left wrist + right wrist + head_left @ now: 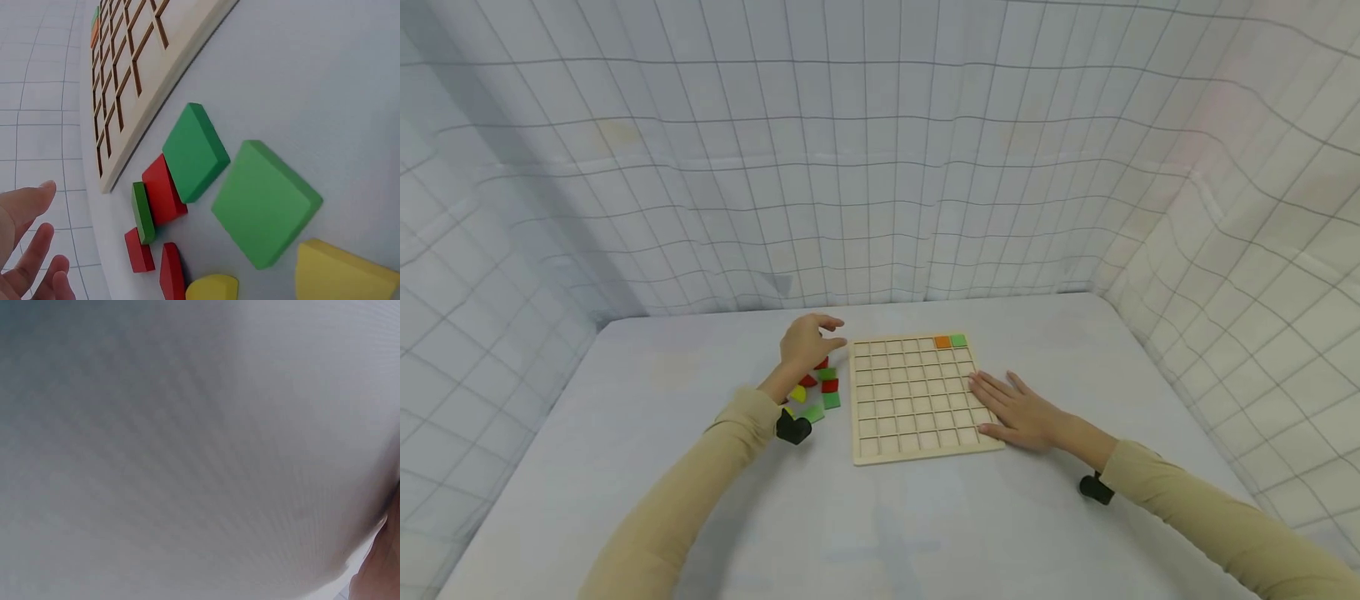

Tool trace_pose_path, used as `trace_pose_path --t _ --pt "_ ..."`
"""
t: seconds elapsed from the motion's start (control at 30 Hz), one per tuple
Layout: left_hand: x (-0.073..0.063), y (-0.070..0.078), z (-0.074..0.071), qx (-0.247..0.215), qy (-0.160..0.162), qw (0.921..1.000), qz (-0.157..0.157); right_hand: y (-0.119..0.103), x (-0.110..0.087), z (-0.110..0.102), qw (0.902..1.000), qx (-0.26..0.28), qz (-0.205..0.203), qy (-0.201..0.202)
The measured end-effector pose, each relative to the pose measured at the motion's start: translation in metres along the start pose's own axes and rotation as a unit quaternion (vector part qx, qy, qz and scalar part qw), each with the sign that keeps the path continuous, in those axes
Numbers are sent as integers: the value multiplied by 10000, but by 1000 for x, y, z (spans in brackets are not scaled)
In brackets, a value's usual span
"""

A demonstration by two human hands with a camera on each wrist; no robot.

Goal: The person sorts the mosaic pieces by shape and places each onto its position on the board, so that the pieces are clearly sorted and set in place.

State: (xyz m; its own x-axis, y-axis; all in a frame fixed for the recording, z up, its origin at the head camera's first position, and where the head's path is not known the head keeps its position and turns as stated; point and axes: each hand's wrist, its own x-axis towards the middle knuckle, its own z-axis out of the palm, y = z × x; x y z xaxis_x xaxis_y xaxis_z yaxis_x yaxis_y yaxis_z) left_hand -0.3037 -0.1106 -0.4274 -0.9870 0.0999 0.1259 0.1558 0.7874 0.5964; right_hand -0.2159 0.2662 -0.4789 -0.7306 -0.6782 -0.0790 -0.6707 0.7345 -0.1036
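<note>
A square wooden grid board [917, 457] lies flat on the table. An orange tile [942, 342] and a light green tile [958, 340] sit side by side in its far row, at the right end. My left hand [805, 340] hovers by the far left corner of the board, thumb and forefinger apart with nothing between them. Below that hand lie loose pieces: a dark green tile [195, 153], a red tile [164, 190], a light green tile [267, 203] and yellow pieces [344, 275]. My right hand [1018, 412] rests on the board's right edge, fingers straight.
White grid-lined cloth [880, 167] hangs behind the table and on both sides. The white tabletop [880, 533] stretches around the board. In the right wrist view, a blurred pale surface fills most of the picture.
</note>
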Motion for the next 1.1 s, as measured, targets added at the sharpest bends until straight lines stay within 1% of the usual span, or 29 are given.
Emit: trace_pose_path --t 0.23,0.4,0.6,0.73,0.87,1.0,1.1 --pt "-6 -14 -5 -77 -5 9999 -125 2 -1 2 10000 -62 67 -28" --pt "-9 -24 -8 -34 -11 9999 -133 1 -2 1 10000 -6 34 26" --pt "-13 -31 -12 -202 -200 9993 -232 2 -2 1 9999 -94 37 51" --pt "-16 -35 -14 -184 -308 9993 -108 3 -2 1 10000 -7 18 57" --pt "-18 -41 -16 -163 -483 9986 -114 5 -2 3 10000 61 14 47" --pt "-20 -47 -17 -247 -674 9972 -188 5 -2 4 10000 92 10 33" --pt "-22 -51 -18 -306 -789 9962 -184 5 -1 4 10000 91 0 14"
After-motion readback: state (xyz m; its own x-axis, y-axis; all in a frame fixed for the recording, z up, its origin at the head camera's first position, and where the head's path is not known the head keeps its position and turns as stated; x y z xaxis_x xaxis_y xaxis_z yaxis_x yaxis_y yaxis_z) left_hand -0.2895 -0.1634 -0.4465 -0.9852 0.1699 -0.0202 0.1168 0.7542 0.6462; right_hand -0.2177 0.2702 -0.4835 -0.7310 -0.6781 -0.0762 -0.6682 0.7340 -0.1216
